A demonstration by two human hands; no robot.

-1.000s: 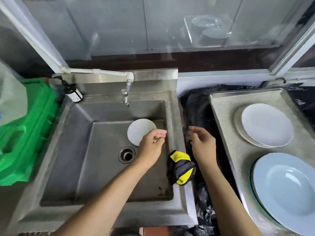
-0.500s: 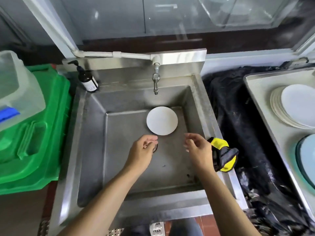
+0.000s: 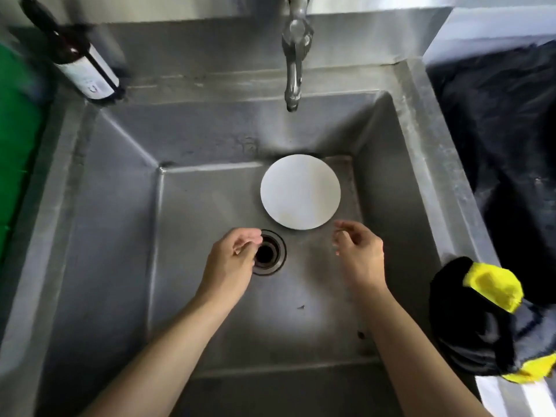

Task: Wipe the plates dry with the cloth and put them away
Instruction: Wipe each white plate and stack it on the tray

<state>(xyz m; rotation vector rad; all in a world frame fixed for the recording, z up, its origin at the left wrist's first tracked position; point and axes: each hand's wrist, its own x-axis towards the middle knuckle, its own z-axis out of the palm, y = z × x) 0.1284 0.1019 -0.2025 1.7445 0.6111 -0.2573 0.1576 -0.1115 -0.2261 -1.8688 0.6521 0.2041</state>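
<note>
- Plate [image 3: 300,191] flat on the sink [image 3: 114,236] floor, back right, its far edge close to the back wall and directly below the tap [image 3: 295,52].
- Left hand [image 3: 231,260] over the basin, fingers loosely curled, grip on nothing, fingertips above the drain [image 3: 267,253].
- Right hand [image 3: 359,255] level with it, fingers relaxed and slightly bent, also holding nothing, fingertips just short of the plate's near edge.
- Bare steel shows between the two hands, and the plate's near rim lies in line with that opening.
- Wide bare floor on the basin's left half and along the front, under the forearms.
- Cloth [image 3: 487,314], black and yellow, bunched on the sink's right rim near the front corner, well apart from the right hand.
- Bottle [image 3: 87,67] on the back left corner of the rim, beside something green [image 3: 18,145] at the left edge.
- Black sheeting [image 3: 499,121] beyond the right rim.
</note>
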